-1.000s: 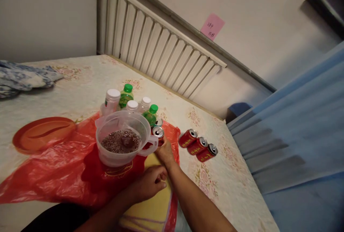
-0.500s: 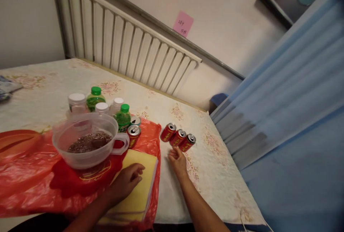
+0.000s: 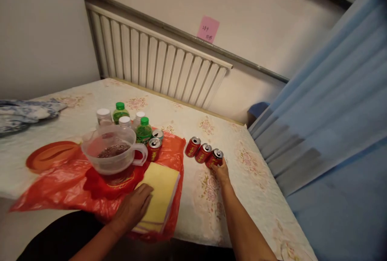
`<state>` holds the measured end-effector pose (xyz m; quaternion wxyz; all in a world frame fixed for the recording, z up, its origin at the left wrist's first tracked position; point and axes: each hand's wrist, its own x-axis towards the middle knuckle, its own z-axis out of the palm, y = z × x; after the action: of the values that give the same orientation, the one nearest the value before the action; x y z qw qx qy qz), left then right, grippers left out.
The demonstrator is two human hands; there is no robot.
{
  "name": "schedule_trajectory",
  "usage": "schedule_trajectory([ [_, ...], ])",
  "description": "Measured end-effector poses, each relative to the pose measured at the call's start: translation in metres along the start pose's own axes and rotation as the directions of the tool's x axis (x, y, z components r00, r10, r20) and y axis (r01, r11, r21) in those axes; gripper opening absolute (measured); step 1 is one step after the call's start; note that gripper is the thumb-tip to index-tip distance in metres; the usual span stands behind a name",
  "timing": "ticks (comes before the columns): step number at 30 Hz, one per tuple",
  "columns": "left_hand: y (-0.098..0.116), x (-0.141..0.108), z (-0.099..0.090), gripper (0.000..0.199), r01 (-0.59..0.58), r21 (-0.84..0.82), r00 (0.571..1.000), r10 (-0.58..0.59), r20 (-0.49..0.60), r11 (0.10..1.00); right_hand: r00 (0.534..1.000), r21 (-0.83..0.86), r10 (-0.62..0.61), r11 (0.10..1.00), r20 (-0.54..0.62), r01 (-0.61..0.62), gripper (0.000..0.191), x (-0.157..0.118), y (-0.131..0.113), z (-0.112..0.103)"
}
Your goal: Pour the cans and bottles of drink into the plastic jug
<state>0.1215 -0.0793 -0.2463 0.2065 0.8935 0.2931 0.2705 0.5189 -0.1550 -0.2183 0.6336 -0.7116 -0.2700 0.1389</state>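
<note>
My right hand [image 3: 221, 172] has its fingers around the lower side of the right-hand red drink can [image 3: 214, 158], which stands on the cloth. To its left are a second red can [image 3: 203, 154] and a third red can [image 3: 192, 147], both upright with opened tops. My left hand [image 3: 136, 204] lies on the yellow notebook [image 3: 161, 188], holding nothing, its fingers loosely bent. Beyond the notebook stands another red can [image 3: 154, 150] on the red plastic bag [image 3: 68, 182]. Left of that can is a clear plastic jug [image 3: 96, 158] with dark, bubbly liquid in it.
Green-capped bottles [image 3: 144, 132] and white-lidded jars [image 3: 104, 116] stand behind the jug, and a pale-topped can [image 3: 157, 134] behind the red one. An orange lid [image 3: 51, 154] and bunched blue-white cloth [image 3: 27, 116] lie left. A blue curtain [image 3: 317, 116] hangs right.
My right hand has moved rightward from in front of the cans and closed on the right-hand one. My left hand has settled onto the notebook. The camera view has shifted.
</note>
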Motion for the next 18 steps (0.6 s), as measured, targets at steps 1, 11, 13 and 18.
schedule_trajectory([
  [1, 0.001, -0.002, 0.002, 0.023, -0.006, 0.036, 1.000, 0.006, -0.005, 0.999, 1.000, 0.002, 0.003, 1.000, 0.017, -0.003, 0.074, 0.001, 0.000, 0.000],
  [11, 0.001, -0.008, 0.015, 0.023, -0.017, 0.243, 0.999, 0.025, -0.029, 0.970, 1.000, -0.058, 0.021, 0.998, -0.018, -0.022, 0.060, -0.015, 0.000, 0.002],
  [13, 0.002, -0.007, 0.015, 0.023, -0.012, 0.273, 1.000, 0.015, -0.008, 0.962, 1.000, -0.067, 0.012, 0.998, -0.025, -0.014, 0.056, -0.025, -0.001, 0.008],
  [18, 0.007, -0.006, 0.012, 0.024, -0.002, 0.298, 1.000, -0.004, 0.020, 0.955, 0.999, -0.094, -0.037, 0.995, 0.026, 0.040, 0.055, -0.064, -0.022, 0.026],
])
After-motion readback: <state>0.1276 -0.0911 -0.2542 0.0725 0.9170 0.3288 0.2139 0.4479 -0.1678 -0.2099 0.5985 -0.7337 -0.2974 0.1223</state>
